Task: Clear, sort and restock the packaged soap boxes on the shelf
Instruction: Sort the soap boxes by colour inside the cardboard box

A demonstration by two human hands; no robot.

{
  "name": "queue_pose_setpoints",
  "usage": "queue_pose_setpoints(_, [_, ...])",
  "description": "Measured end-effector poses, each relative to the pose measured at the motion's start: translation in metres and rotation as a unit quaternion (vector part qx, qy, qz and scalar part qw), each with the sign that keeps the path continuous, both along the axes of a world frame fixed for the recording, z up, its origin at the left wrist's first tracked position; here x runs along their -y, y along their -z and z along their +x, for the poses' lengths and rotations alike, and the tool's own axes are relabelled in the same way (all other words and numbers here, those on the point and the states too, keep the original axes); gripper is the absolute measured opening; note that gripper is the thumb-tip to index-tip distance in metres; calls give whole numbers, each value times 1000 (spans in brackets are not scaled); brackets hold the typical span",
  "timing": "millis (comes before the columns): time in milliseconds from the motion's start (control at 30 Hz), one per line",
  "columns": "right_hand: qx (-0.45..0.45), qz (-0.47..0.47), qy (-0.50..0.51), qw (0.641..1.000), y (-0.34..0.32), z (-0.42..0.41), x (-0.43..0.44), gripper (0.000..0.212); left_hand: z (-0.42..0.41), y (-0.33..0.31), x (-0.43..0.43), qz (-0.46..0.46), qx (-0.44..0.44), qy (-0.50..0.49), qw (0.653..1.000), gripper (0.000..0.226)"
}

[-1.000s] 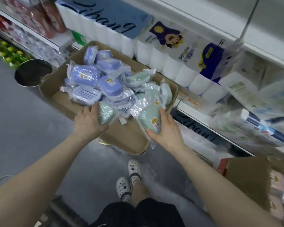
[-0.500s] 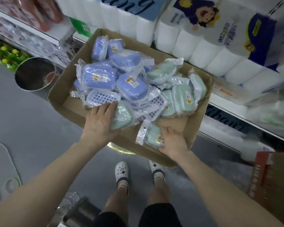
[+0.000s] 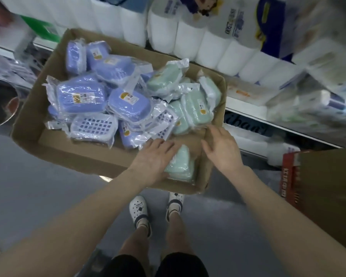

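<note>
Since the earlier frame, the right hand (image 3: 222,150) has been lifted off the green pack (image 3: 181,166) that it was setting at the near edge of the cardboard box (image 3: 68,154). The left hand (image 3: 154,158) has been shifted to the right, into the near right corner of the box. The green pack is now lying in that corner, against the near wall. A second green pack appears to be stacked with it, but this cannot be confirmed.

The fingers (image 3: 166,144) of the left hand are laid almost straight over the green pack and touch its wrap; no curl round it is seen. The fingers (image 3: 214,134) of the right hand are spread wide and nothing is held. Their tips are located just beside the right wall of the box; contact cannot be determined.

Box contents:
- Wrapped purple soap boxes (image 3: 82,96) are heaped in the left and far parts.
- Wrapped green soap boxes (image 3: 196,108) are stacked in the right part, against the right wall.
- A perforated tray pack (image 3: 94,126) is placed near the middle, grid side up.

The box is positioned in front of a shelf (image 3: 246,92), on which large white toilet-roll packs (image 3: 188,39) are stacked. What supports the box cannot be determined. A second carton (image 3: 328,186) with red print is located at the right, and a round metal basin (image 3: 0,104) at the left edge. White clogs (image 3: 138,208) are seen on the grey floor (image 3: 28,186) below the box.
</note>
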State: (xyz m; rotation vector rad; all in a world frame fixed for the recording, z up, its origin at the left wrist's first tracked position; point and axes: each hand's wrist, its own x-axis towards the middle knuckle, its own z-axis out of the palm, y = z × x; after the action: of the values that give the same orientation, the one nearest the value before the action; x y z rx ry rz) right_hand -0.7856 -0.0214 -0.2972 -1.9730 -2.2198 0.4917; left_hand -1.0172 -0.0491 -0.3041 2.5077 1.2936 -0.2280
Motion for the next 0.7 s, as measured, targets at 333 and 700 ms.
queue_pose_setpoints(333, [-57,53,-28,997,16,19,-59,52,31,40,-2,-103,73,-11,992,73])
queue_pose_setpoints(700, [81,-48,-22,995,28,3,-112,58,35,12,-113,102,-69,-57,991,62])
